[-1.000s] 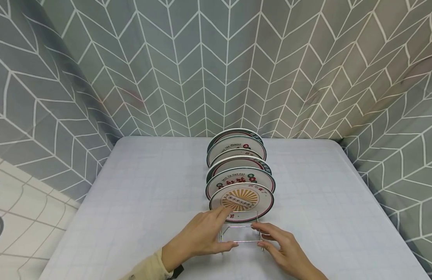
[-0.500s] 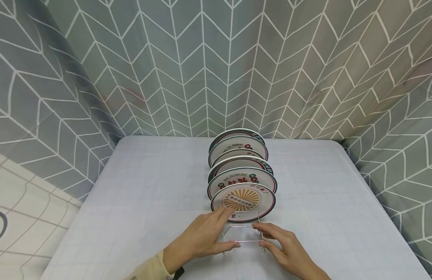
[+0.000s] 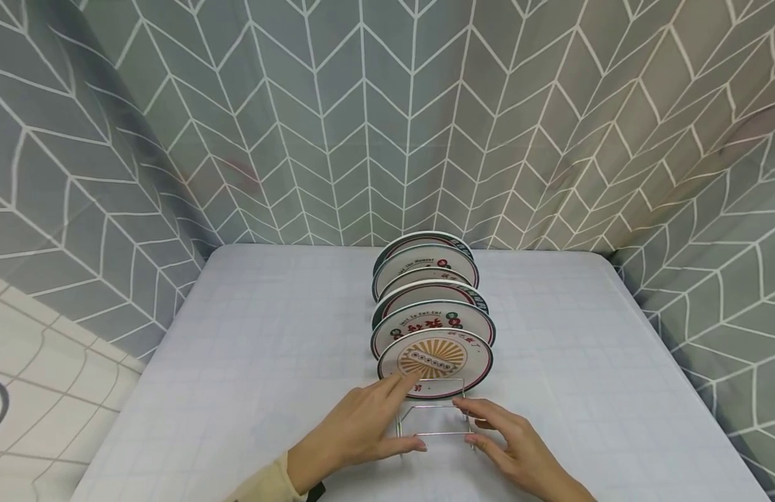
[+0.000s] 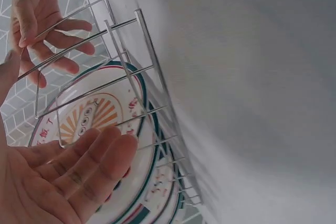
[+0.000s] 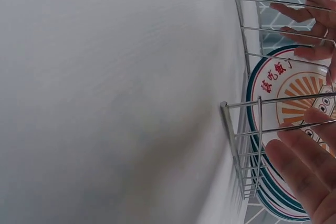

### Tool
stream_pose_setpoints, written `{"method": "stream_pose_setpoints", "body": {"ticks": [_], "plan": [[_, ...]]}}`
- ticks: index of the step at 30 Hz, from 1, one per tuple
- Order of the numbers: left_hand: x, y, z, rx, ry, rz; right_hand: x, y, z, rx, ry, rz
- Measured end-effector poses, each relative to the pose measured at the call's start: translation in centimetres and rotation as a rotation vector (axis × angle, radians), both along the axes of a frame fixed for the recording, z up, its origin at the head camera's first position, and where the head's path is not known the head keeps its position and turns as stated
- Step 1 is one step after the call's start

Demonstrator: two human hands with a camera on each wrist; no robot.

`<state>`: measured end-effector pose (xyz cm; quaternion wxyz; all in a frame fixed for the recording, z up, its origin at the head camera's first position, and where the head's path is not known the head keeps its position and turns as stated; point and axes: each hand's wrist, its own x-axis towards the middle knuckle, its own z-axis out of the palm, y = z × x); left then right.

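A silver wire dish rack (image 3: 444, 434) stands on the table, its near end between my hands. Several decorated plates stand upright in a row; the nearest plate (image 3: 469, 359) has an orange sunburst and a dark rim. My left hand (image 3: 356, 425) is at the rack's left side, thumb near the front wire, fingers (image 4: 94, 177) nearly straight in the left wrist view. At the right side, my right hand (image 3: 513, 446) has its thumb and forefinger touching the near corner wires. Its fingers (image 5: 302, 174) look extended in the right wrist view, overlapping the rack and plate.
The table (image 3: 280, 314) has a white cloth. Grey curtains (image 3: 387, 125) with white chevron lines surround its back and sides. White tiles (image 3: 54, 397) show at the lower left.
My left thumb has shifted slightly away from the front wire. The right hand, rack and plates keep their places.
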<state>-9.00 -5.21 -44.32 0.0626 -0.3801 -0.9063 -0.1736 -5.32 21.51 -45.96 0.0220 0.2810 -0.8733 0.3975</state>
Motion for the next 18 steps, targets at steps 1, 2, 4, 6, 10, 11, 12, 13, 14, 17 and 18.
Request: {"method": "stream_pose_setpoints", "body": {"ticks": [1, 2, 4, 6, 10, 11, 12, 13, 14, 17, 18], "plan": [[0.1, -0.3, 0.0, 0.003, -0.009, -0.001, 0.1, 0.1, 0.0, 0.018, 0.001, -0.007], [0.2, -0.6, 0.0, 0.009, -0.015, -0.002, 0.1, 0.2, 0.1, 0.033, 0.009, -0.012], [0.3, -1.5, 0.2, 0.027, -0.039, 0.003, 0.2, 0.5, 0.2, 0.049, 0.038, -0.021], [0.4, -2.5, 0.5, 0.051, -0.059, 0.026, 0.2, 1.0, 0.3, 0.044, 0.066, -0.026], [0.4, -4.6, 1.0, 0.085, -0.088, 0.106, -0.1, 2.0, 0.4, -0.009, 0.104, -0.016], [0.3, -5.1, 1.1, 0.095, -0.086, 0.121, -0.2, 2.3, 0.4, -0.018, 0.105, -0.01], [0.3, -5.6, 1.2, 0.1, -0.079, 0.135, -0.3, 2.5, 0.4, -0.024, 0.116, -0.003], [0.2, -6.0, 1.3, 0.105, -0.074, 0.147, -0.4, 2.6, 0.4, -0.029, 0.127, 0.001], [0.1, -6.4, 1.4, 0.11, -0.059, 0.157, -0.5, 2.8, 0.3, -0.029, 0.133, -0.002], [-0.2, -7.4, 1.8, 0.121, -0.005, 0.181, -0.6, 3.3, 0.4, -0.008, 0.139, -0.046], [-0.4, -7.8, 1.9, 0.121, 0.013, 0.194, -0.7, 3.6, 0.5, 0.004, 0.141, -0.064]]}}
